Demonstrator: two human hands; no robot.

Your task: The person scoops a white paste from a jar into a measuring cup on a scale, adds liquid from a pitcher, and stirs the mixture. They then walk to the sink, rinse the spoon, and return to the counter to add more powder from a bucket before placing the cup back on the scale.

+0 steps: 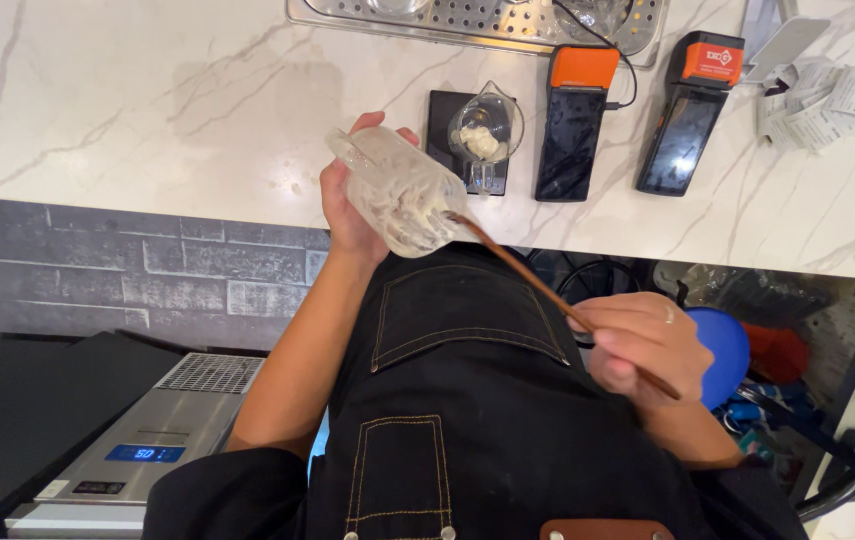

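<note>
Left hand [347, 205]: fingers wrapped around tilted clear glass jar [397, 190], mouth at 4 o'clock. Right hand [642, 350]: fingers pinched on long brown wooden stick [527, 275], tip inside jar.

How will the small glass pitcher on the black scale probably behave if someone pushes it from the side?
The small glass pitcher looks thin and clear, so probably fragile. It holds only a little white paste, so likely light and easy to slide. On the smooth black scale it may slip off or tip.

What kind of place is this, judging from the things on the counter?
Probably a café or drinks bar. On the marble counter lie two handheld payment terminals, a perforated drip tray and a small glass pitcher on a scale; the person wears a black apron.
</note>
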